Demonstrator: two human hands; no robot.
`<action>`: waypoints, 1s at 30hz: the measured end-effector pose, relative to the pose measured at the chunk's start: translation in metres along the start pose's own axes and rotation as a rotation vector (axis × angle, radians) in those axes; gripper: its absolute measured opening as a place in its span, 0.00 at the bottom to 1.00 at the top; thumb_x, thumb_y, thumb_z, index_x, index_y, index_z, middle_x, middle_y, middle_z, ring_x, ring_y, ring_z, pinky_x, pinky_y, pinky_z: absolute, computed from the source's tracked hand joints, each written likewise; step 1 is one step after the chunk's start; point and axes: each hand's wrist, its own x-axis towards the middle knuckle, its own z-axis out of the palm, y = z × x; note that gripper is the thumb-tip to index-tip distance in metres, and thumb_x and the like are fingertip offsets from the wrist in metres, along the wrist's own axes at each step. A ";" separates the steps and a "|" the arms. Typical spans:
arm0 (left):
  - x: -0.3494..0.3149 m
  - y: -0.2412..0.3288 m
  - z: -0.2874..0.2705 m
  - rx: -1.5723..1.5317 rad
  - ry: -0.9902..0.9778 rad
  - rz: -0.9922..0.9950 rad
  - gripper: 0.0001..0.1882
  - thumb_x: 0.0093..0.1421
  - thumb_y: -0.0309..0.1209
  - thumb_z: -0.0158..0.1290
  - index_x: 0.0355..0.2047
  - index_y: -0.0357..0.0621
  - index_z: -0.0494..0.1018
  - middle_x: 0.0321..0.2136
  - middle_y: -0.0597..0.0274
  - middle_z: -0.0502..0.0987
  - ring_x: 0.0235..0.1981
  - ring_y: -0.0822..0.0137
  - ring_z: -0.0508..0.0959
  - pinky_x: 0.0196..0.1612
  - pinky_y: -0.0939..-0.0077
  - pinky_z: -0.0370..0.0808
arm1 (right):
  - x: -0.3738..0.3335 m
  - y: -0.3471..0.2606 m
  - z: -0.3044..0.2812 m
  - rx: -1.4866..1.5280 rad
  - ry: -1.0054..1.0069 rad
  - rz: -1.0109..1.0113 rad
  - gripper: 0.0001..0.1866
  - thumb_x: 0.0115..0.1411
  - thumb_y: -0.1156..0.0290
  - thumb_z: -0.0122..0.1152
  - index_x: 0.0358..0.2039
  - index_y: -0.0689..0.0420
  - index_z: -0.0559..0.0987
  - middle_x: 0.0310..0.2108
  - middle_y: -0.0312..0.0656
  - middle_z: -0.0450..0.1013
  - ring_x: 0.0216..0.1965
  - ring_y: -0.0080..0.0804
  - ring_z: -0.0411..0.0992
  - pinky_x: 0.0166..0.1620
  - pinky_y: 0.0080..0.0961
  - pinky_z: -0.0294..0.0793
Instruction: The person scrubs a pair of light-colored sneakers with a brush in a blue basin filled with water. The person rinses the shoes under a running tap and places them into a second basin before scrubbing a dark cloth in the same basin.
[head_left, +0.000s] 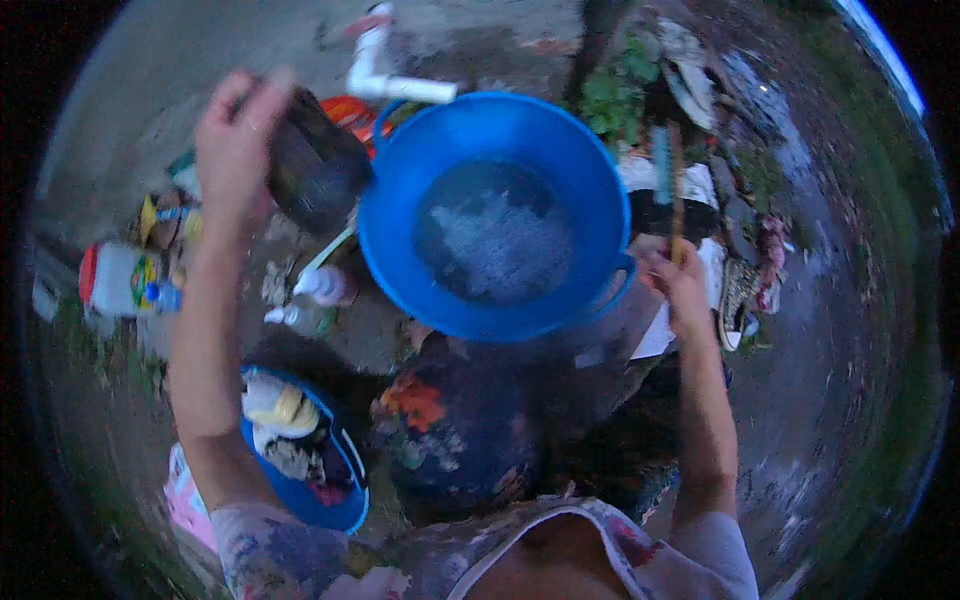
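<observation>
In front of me stands a round blue tub (390, 255) with handles and cloudy, foamy water (500, 235) in it. My left hand (240, 135) is raised at its left side, its fingers closed on the upper end of a dark shoe (318, 165); blur hides the shoe's details. The shoe hangs beside the tub's left rim, outside the water. At the tub's right, my right hand (680, 285) is wrapped around the lower end of a wooden-handled brush (676, 185), held upright with light blue bristles facing the tub.
Pump bottles (326, 285) and a clear jug with a red lid (115, 280) stand at the left. A smaller blue basin (352, 505) holding shoes is at the lower left. A white pipe (405, 88) ends above the tub. A patterned sneaker (735, 305) lies at the right.
</observation>
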 end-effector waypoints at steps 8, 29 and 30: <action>-0.071 -0.121 0.154 0.400 -0.867 1.178 0.05 0.45 0.28 0.53 0.20 0.49 0.67 0.20 0.65 0.66 0.25 0.66 0.71 0.23 0.72 0.71 | 0.052 0.000 0.077 -0.034 -0.208 0.148 0.14 0.53 0.68 0.61 0.37 0.58 0.69 0.32 0.39 0.69 0.38 0.32 0.71 0.37 0.32 0.73; -0.133 -0.285 0.132 1.202 -1.246 0.004 0.27 0.56 0.47 0.46 0.53 0.48 0.63 0.57 0.56 0.56 0.59 0.56 0.53 0.57 0.62 0.54 | 0.164 0.147 0.195 -1.426 -0.413 0.011 0.26 0.48 0.63 0.58 0.45 0.64 0.68 0.46 0.58 0.64 0.50 0.56 0.64 0.50 0.44 0.65; -0.136 -0.285 0.128 1.187 -1.248 0.022 0.25 0.56 0.46 0.46 0.50 0.47 0.65 0.55 0.55 0.58 0.58 0.55 0.55 0.55 0.61 0.56 | 0.163 0.146 0.196 -1.469 -0.466 -0.001 0.25 0.47 0.63 0.59 0.45 0.64 0.69 0.46 0.57 0.65 0.49 0.56 0.65 0.50 0.44 0.65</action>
